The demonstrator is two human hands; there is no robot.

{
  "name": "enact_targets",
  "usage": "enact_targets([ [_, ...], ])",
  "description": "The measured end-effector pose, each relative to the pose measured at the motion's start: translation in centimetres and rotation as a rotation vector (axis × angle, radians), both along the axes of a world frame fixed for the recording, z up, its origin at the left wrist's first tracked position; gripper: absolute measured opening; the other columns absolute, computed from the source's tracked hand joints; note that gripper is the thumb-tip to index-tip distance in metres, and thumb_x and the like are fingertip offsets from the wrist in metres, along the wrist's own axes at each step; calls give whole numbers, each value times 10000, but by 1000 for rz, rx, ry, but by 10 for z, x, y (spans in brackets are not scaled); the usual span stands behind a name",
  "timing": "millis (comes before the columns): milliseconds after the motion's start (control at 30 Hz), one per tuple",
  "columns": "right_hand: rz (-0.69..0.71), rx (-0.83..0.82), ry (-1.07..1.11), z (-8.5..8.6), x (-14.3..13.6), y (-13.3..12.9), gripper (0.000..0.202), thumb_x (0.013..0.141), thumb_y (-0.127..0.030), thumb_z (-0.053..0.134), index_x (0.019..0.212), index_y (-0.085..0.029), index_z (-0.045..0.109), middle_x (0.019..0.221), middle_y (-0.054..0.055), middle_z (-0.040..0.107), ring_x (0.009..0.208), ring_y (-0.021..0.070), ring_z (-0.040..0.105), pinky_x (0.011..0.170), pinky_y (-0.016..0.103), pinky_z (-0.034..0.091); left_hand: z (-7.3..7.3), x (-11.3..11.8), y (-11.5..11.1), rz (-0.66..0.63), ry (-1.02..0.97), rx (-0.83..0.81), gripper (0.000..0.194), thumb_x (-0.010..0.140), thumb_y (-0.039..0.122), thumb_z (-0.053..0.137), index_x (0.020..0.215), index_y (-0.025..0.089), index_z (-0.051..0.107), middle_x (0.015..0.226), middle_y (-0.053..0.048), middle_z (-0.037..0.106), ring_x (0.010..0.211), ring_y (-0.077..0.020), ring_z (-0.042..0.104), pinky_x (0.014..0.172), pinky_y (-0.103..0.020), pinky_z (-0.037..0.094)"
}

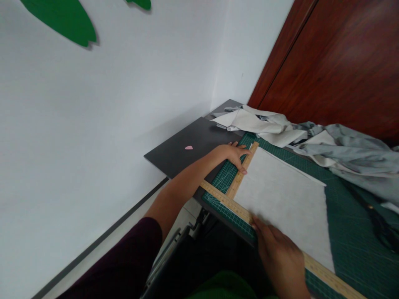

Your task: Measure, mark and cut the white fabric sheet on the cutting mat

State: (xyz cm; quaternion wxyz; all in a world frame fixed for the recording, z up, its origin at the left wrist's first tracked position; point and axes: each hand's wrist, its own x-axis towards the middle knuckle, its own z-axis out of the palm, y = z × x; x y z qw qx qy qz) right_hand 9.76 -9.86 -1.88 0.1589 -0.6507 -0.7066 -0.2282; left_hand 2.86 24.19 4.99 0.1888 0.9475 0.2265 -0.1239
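Observation:
A piece of white cloth (283, 199), folded or layered along its far edge, lies flat on a green cutting mat (352, 232). One wooden ruler (234, 189) runs along the cloth's left edge, and a longer wooden ruler (327, 275) lies along its near edge; they meet at the near left corner. My left hand (234, 155) rests open with spread fingers across the shorter ruler, thumb at the cloth's edge. Over the longer ruler, my right hand (280, 257) is closed, its fingertips at the ruler and cloth border. Part of that ruler is hidden under it.
Crumpled white and grey fabric (280, 128) is heaped along the back. Black-handled scissors (378, 222) lie right of the cloth. A small pink piece (188, 147) sits on the dark table (174, 153). A white wall and a reddish wooden door (343, 62) border the table.

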Motion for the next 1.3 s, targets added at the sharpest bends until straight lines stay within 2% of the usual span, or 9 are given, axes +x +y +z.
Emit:
enact_targets([
  [467,14,22,-7,0,0,2,425,1126,-371,309,1137,-169,684,785,34,761,577,172,700,565,319,480,-3,-1,3,-12,-24,-11,1316,524,769,796,1647,319,279,1765,-6,45,1605,-409,-50,1296,-558,34],
  [767,11,25,2,2,-1,0,435,1121,-361,328,1126,-159,713,834,47,786,596,182,715,576,326,495,-5,0,4,1,-14,-7,1290,518,754,804,1637,380,281,1762,45,43,1608,-398,-55,1294,-569,0],
  [900,-2,23,9,2,-1,1,426,1121,-357,341,1131,-160,718,849,45,792,598,178,714,582,323,490,-3,0,3,-7,0,12,1304,524,772,786,1646,365,260,1762,28,31,1609,-397,-44,1295,-564,12],
  [1033,4,14,1,1,-1,1,433,1124,-354,327,1132,-158,713,829,41,785,604,177,717,584,319,493,-3,0,3,2,-19,-5,1295,508,764,798,1634,379,287,1762,41,53,1609,-399,-46,1300,-550,7],
  [1300,13,34,1,-1,1,3,419,1121,-357,329,1137,-170,704,779,33,771,567,171,707,546,307,500,-2,-3,4,-18,-28,-15,1286,525,775,777,1637,354,286,1763,3,42,1609,-397,-43,1299,-544,17],
])
